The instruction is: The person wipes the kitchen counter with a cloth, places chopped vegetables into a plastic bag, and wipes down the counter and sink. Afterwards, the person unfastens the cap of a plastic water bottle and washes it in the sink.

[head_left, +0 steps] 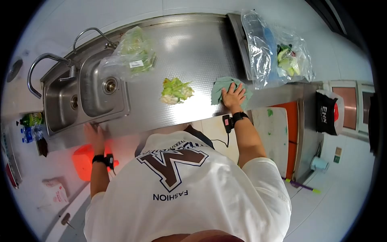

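Observation:
My right hand lies flat with its fingers spread, pressing on a folded green cloth on the steel counter. My left hand, blurred, rests at the counter's front edge below the sink, fingers stretched out and holding nothing I can see. Between the hands, a little farther back, sits a pile of leafy vegetable trimmings, yellow-green and pale. A clear plastic bag of green vegetables with a white label lies beside the sink, partly over its rim.
A double sink with two taps fills the counter's left end. Clear plastic bags, one with vegetable pieces, lie on a raised panel at the right. Bottles and a red container are at left; a black-and-white bag is far right.

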`<state>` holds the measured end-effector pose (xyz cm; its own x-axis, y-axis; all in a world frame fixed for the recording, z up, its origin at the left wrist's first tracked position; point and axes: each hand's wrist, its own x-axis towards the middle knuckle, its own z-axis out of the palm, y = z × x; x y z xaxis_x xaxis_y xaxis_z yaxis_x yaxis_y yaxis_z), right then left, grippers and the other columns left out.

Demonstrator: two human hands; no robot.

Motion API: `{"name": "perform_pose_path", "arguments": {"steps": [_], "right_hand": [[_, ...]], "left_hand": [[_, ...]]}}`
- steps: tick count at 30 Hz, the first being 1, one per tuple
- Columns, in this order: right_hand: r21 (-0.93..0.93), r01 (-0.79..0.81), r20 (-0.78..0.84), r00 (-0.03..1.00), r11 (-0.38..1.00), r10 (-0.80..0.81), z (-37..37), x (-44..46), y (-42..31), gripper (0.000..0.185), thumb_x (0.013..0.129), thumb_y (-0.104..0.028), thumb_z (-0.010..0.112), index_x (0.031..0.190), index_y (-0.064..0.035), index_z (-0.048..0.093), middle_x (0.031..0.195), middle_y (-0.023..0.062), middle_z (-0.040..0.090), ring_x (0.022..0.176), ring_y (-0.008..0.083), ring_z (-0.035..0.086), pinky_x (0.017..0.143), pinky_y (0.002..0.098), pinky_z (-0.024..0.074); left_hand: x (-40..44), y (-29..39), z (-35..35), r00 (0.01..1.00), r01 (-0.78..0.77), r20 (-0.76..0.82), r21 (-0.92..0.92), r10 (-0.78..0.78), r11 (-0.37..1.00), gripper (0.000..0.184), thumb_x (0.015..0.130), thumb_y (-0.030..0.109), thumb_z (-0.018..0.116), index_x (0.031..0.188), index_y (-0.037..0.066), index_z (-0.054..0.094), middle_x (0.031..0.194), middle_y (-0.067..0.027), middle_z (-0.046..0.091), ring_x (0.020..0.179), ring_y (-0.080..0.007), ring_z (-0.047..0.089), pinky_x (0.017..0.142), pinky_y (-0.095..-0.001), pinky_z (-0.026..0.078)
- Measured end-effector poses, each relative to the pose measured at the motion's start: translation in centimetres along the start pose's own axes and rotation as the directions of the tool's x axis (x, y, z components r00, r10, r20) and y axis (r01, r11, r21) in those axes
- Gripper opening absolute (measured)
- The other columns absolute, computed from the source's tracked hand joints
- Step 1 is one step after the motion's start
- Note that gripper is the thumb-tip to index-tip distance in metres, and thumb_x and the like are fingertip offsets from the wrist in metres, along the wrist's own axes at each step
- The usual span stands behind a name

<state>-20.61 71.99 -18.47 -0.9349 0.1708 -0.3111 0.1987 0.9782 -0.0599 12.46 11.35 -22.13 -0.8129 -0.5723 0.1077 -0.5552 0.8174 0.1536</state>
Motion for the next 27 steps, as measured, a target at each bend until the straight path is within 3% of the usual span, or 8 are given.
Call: {"name": "perform_pose_path", "arguments": {"steps": [2, 3, 5, 6, 9, 13, 24, 27], "right_hand": [[-0.038, -0.011, 0.110, 0.994, 0.999, 0.015, -0.9, 0.1, -0.8, 0.086, 0.094, -0.068, 0.034, 0.157, -0.0147, 0.011, 0.163, 0.0206, -0.007, 0.148, 0.0466, -0.005, 0.116, 0.0610, -0.0004], [-0.053, 0.020, 0.109, 0.994, 0.998, -0.015, -1.0, 0.4, -1.2, 0.086, 0.094, -0.068, 0.034, 0.157, -0.0147, 0.011, 0.163, 0.0206, -0.007, 0.148, 0.0466, -0.005, 0.116, 0.0610, -0.0004], [-0.020, 0.036, 0.063, 0.997, 0.999, -0.035, -0.6, 1.0, -2.3, 0.089, 0.094, -0.068, 0.034, 0.157, -0.0112, 0.008, 0.162, 0.0223, -0.008, 0.147, 0.0471, -0.007, 0.115, 0.0629, -0.0030], [-0.043, 0.100, 0.002, 0.995, 0.994, -0.100, 0.6, 2.1, -2.8, 0.087, 0.093, -0.067, 0.037, 0.156, -0.0104, 0.017, 0.162, 0.0235, -0.004, 0.147, 0.0480, -0.008, 0.113, 0.0666, -0.0022], [-0.100, 0.359, 0.103, 0.931, 0.928, -0.349, -1.8, 5.0, -6.8, 0.087, 0.093, -0.068, 0.036, 0.157, -0.0126, 0.015, 0.163, 0.0212, -0.004, 0.147, 0.0481, -0.006, 0.114, 0.0646, -0.0020], [-0.049, 0.436, 0.063, 0.899, 0.899, -0.433, -3.6, 11.1, -11.4, 0.087, 0.092, -0.070, 0.036, 0.156, -0.0147, 0.018, 0.163, 0.0197, -0.003, 0.147, 0.0476, -0.005, 0.114, 0.0653, -0.0009], [0.073, 0.069, 0.107, 0.991, 0.995, -0.077, -8.8, 24.5, -20.3, 0.096, 0.088, -0.078, 0.033, 0.158, -0.0186, 0.007, 0.163, 0.0192, -0.011, 0.146, 0.0499, -0.009, 0.113, 0.0675, 0.0025], [0.075, 0.146, 0.145, 0.977, 0.986, -0.156, -8.0, 25.0, -23.7, 0.093, 0.089, -0.074, 0.034, 0.158, -0.0185, 0.005, 0.162, 0.0178, -0.013, 0.147, 0.0481, -0.013, 0.113, 0.0669, 0.0000]], "left_hand": [[0.0, 6.3, 1.1, 0.979, 0.198, -0.084, 0.138, -0.188, 0.970, 0.072, 0.100, 0.047, 0.044, 0.150, -0.002, 0.028, 0.157, -0.0258, 0.023, 0.145, -0.0413, 0.021, 0.117, -0.0511, 0.020], [0.5, 10.5, 1.0, 0.971, 0.232, -0.088, 0.136, -0.221, 0.963, 0.072, 0.100, 0.047, 0.044, 0.150, -0.002, 0.028, 0.157, -0.0258, 0.023, 0.145, -0.0413, 0.021, 0.117, -0.0511, 0.020], [1.7, 16.4, 1.0, 0.837, 0.545, -0.116, 0.095, -0.534, 0.833, 0.076, 0.098, 0.053, 0.043, 0.148, -0.003, 0.031, 0.155, -0.0293, 0.025, 0.144, -0.0405, 0.025, 0.116, -0.0541, 0.021], [1.9, 16.8, 1.2, 0.814, 0.579, -0.117, 0.091, -0.569, 0.810, 0.076, 0.098, 0.053, 0.043, 0.148, -0.003, 0.031, 0.155, -0.0293, 0.025, 0.144, -0.0405, 0.025, 0.116, -0.0541, 0.021], [1.8, 18.0, 2.4, 0.796, 0.599, -0.202, 0.117, -0.571, 0.792, 0.077, 0.098, 0.055, 0.042, 0.148, -0.002, 0.033, 0.154, -0.0281, 0.028, 0.143, -0.0392, 0.028, 0.114, -0.0563, 0.023], [2.2, 17.7, 2.2, 0.797, 0.602, -0.193, 0.187, -0.572, 0.776, 0.072, 0.097, 0.053, 0.043, 0.147, 0.001, 0.036, 0.153, -0.0264, 0.031, 0.142, -0.0385, 0.029, 0.113, -0.0559, 0.024], [2.1, 17.8, 1.9, 0.815, 0.579, -0.197, 0.217, -0.546, 0.786, 0.066, 0.098, 0.049, 0.042, 0.148, 0.006, 0.037, 0.156, -0.0249, 0.026, 0.146, -0.0370, 0.023, 0.116, -0.0520, 0.019], [2.2, 18.3, 1.4, 0.819, 0.573, -0.195, 0.274, -0.539, 0.772, 0.064, 0.099, 0.049, 0.041, 0.147, 0.006, 0.040, 0.155, -0.0250, 0.029, 0.145, -0.0363, 0.025, 0.114, -0.0498, 0.022]]}}
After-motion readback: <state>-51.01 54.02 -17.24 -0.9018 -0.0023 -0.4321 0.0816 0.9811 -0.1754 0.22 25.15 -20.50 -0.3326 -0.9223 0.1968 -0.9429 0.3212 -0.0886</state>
